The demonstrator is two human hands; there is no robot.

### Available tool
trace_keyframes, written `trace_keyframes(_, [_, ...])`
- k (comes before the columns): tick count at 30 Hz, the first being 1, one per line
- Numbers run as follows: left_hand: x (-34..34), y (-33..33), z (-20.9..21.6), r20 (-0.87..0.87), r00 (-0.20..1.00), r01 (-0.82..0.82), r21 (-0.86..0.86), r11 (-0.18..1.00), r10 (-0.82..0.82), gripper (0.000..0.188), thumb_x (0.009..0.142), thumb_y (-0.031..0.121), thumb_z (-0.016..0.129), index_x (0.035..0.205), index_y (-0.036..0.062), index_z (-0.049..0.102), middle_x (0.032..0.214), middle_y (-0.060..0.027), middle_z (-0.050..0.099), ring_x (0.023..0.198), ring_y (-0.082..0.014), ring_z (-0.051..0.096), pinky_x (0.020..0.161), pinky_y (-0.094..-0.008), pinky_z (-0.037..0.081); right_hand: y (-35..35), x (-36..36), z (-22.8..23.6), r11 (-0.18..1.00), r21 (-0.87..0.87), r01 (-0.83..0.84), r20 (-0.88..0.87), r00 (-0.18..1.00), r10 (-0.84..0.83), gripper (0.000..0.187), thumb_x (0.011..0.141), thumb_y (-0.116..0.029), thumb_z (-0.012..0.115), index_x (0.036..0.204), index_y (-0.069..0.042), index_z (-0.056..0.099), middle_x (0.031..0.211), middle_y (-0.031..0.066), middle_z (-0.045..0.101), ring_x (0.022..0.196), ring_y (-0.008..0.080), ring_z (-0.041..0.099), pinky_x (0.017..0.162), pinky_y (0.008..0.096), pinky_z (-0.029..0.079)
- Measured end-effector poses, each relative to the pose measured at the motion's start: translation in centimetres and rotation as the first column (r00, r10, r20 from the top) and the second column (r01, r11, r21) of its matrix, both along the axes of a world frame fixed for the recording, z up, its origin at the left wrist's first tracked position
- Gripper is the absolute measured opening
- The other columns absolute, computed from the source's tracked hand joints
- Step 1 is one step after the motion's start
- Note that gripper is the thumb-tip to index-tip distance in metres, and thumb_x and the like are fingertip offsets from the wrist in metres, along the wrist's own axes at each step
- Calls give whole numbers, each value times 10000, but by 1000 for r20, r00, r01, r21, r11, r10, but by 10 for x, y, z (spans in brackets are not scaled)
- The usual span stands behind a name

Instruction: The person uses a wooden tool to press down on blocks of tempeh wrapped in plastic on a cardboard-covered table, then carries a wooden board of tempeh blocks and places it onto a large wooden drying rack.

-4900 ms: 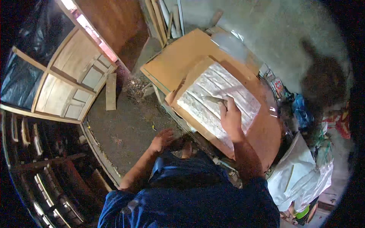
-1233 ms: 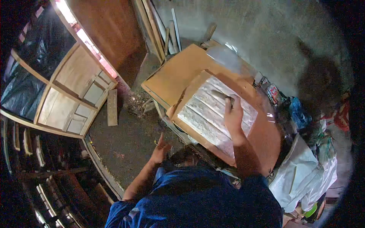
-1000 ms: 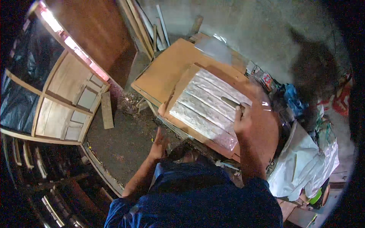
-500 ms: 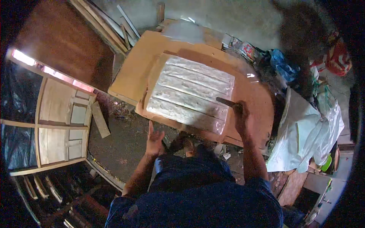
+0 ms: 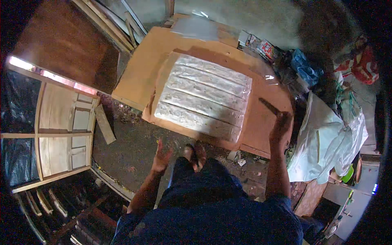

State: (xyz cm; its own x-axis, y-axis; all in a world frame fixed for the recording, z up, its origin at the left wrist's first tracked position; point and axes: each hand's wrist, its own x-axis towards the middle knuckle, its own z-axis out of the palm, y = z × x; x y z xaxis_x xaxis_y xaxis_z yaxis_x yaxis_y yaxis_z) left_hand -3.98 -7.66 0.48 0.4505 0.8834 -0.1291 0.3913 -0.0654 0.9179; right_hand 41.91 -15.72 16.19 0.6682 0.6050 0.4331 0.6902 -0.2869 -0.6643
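A pale, whitish slab (image 5: 206,92) with a shiny, lumpy surface lies on a thin brown sheet (image 5: 150,110) on the orange-brown board table (image 5: 136,71). Several long grooves run across the slab, splitting its face into strips. My right hand (image 5: 281,125) is closed round the handle of a dark, flat-bladed knife (image 5: 268,105). The blade hangs above the table to the right of the slab, apart from it, and points up and left. Below the near left edge of the table, my left hand (image 5: 162,156) is held out with its fingers apart and nothing in it.
Crumpled white sheeting (image 5: 322,139) stands right of the table, near a blue plastic bag (image 5: 305,68) and a red and white bag (image 5: 365,67). Wooden door panels (image 5: 61,122) lean at the left. A loose plank (image 5: 105,124) lies on the dirt floor; long boards (image 5: 108,24) lean behind.
My right hand has drawn the knife right, away from over the slab's right part. My left hand has shifted slightly down and left, still open. The view has moved a little.
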Motion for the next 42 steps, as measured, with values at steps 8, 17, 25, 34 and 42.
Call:
trace_keyframes(8, [-14,6,13,83,996,61,-224,973,-44,771,933,182,581,1512,58,87,1545,-166,219,1381,-292,307,1080,-397,337,65,12,-38,994,-81,-72,14,997,73,224,993,-223,484,1080,-22,529,959,132,579,874,272,541,803,360,444])
trace_keyframes(17, [-49,5,-34,110,993,42,-83,996,-33,547,921,216,560,1402,46,363,1511,-177,296,1370,-302,339,1100,-407,325,140,-38,-34,978,28,-208,157,967,202,237,942,-225,561,1011,1,549,929,193,574,923,331,546,873,402,430])
trace_keyframes(25, [-45,18,-31,355,925,-105,-108,989,137,351,878,282,584,1170,91,613,1416,-193,433,1283,-366,442,1080,-436,366,175,-67,8,962,0,-272,514,825,233,206,865,-176,631,963,2,594,899,205,634,829,375,626,776,438,502])
trace_keyframes(34, [-59,16,-6,550,835,52,-119,992,22,374,936,308,533,1233,83,564,1408,-136,462,1398,-292,285,1152,-406,240,195,-113,26,921,-252,-297,327,869,370,225,899,-153,587,1077,-21,551,961,225,638,892,399,628,777,461,489])
trace_keyframes(42, [-59,26,23,-87,992,-122,-435,892,93,572,968,223,490,1442,-33,297,1403,-186,455,1257,-232,484,1013,-323,410,216,-110,17,928,-39,-371,164,914,372,241,947,-180,543,1130,-24,521,959,230,617,890,389,609,772,424,482])
